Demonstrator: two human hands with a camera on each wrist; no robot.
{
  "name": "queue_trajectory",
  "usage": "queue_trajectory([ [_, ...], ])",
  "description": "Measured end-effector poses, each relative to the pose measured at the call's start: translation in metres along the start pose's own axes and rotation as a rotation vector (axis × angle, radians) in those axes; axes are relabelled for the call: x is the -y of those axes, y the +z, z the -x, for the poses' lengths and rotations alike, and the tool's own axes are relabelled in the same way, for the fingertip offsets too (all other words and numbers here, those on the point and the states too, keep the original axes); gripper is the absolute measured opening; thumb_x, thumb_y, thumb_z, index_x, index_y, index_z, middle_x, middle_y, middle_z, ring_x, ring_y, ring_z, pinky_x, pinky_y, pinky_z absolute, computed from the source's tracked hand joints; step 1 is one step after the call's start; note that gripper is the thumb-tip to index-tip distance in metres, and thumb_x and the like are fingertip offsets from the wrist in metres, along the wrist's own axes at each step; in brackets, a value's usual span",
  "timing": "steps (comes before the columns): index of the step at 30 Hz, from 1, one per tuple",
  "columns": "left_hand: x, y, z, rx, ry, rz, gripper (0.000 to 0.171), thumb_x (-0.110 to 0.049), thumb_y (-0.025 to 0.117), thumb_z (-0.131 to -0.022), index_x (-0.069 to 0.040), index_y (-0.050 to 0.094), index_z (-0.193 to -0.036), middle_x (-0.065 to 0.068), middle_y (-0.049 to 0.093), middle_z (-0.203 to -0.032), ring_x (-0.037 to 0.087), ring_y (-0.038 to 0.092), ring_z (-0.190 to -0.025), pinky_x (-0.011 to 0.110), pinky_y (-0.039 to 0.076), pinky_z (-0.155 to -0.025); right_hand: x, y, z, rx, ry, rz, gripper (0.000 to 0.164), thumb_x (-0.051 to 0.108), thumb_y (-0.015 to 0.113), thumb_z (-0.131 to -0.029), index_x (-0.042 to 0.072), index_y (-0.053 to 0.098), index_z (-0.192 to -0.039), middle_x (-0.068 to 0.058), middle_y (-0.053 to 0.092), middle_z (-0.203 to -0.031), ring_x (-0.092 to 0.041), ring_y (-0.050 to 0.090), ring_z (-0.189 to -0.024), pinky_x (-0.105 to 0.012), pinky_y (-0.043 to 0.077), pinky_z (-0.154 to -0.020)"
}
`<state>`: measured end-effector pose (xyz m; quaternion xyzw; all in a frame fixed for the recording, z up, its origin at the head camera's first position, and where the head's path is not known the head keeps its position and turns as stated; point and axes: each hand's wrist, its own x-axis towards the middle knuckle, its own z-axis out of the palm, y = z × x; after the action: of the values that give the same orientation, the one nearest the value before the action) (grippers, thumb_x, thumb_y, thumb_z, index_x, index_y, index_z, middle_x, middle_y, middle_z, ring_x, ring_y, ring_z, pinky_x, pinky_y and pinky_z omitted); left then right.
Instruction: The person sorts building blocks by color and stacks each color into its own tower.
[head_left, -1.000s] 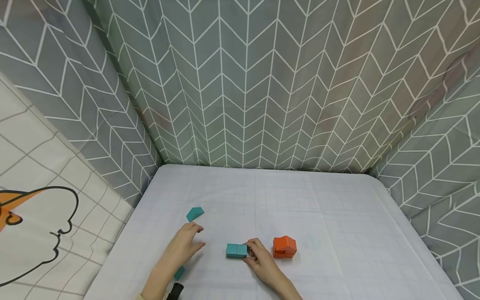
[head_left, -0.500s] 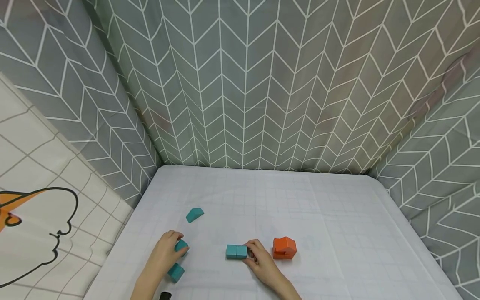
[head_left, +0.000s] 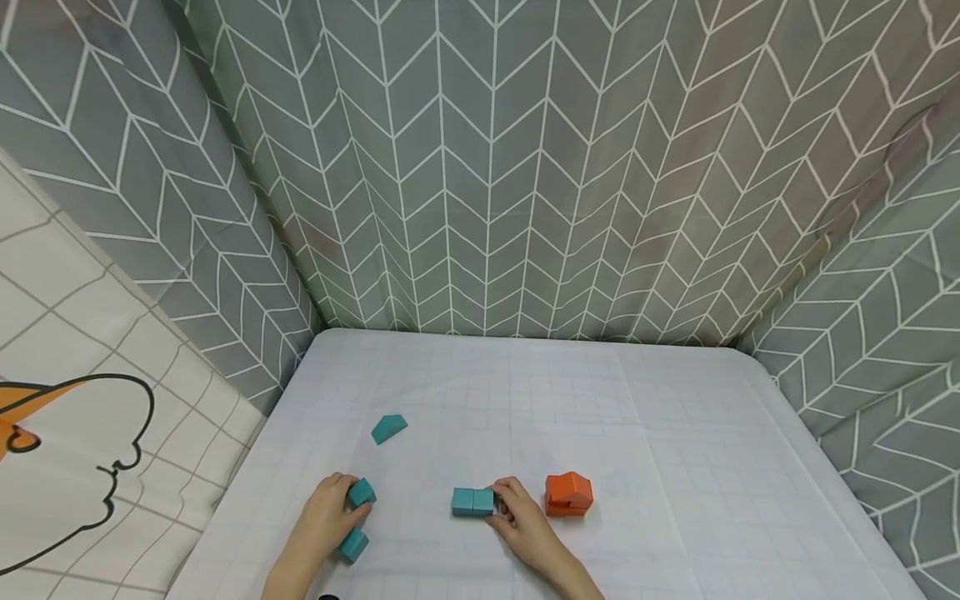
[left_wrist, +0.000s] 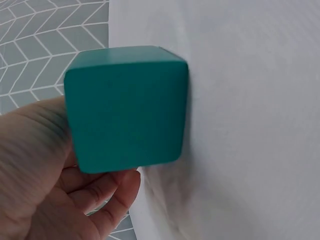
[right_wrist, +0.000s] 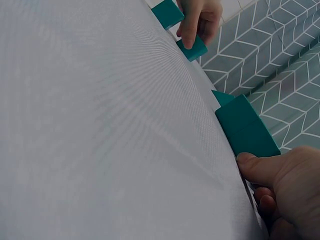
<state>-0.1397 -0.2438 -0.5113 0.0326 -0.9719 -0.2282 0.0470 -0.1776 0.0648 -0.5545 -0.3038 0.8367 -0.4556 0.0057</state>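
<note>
My left hand (head_left: 330,515) grips a teal cube (head_left: 362,492) at the front left of the white table (head_left: 660,433). The left wrist view shows that cube (left_wrist: 125,107) close up against my fingers (left_wrist: 107,197). A second teal cube (head_left: 352,545) lies just below the hand. My right hand (head_left: 517,515) holds the right end of a teal two-cube bar (head_left: 473,502); in the right wrist view the bar (right_wrist: 247,127) sits against my thumb (right_wrist: 262,167). An orange block (head_left: 568,493) stands just right of that hand.
A teal wedge (head_left: 389,428) lies alone further back on the left. Grey chevron cloth (head_left: 487,167) walls the table at the back and on both sides. A white checked cloth with a cartoon print (head_left: 75,450) hangs at the left.
My left hand drew back from near the wedge toward the front left and took hold of a teal cube. The right hand stayed on the bar.
</note>
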Motion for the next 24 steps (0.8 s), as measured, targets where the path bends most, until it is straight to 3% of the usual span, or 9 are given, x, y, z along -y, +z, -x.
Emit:
queue_trajectory([
  [16,0.002,0.003,-0.002,0.004,-0.004,0.02,0.035,-0.021,0.075,-0.068,0.002,0.061,-0.091,0.002,0.054,-0.076,0.015,0.052,-0.072,0.034,0.048,-0.066,0.0,0.002,0.0,0.004,-0.009,-0.002,0.031,0.011,0.065,-0.08,0.01,0.056,-0.11,0.002,0.048,-0.104,-0.004,0.044,-0.078,-0.015,0.042,-0.063],
  [20,0.001,-0.001,-0.006,0.014,-0.005,0.029,0.035,-0.021,0.075,-0.068,0.002,0.062,-0.092,0.001,0.054,-0.076,0.014,0.052,-0.072,0.033,0.047,-0.065,0.0,0.001,0.0,0.004,-0.006,-0.003,0.031,0.01,0.065,-0.08,0.009,0.056,-0.11,0.002,0.048,-0.104,-0.004,0.043,-0.078,-0.014,0.042,-0.063],
  [24,-0.004,-0.009,-0.012,-0.026,0.018,0.04,0.035,-0.02,0.074,-0.069,0.003,0.061,-0.093,0.004,0.056,-0.081,0.02,0.056,-0.079,0.038,0.049,-0.07,-0.001,0.001,0.001,0.002,-0.008,-0.003,0.031,0.01,0.065,-0.08,0.009,0.056,-0.11,0.002,0.047,-0.104,-0.003,0.043,-0.077,-0.015,0.042,-0.062],
])
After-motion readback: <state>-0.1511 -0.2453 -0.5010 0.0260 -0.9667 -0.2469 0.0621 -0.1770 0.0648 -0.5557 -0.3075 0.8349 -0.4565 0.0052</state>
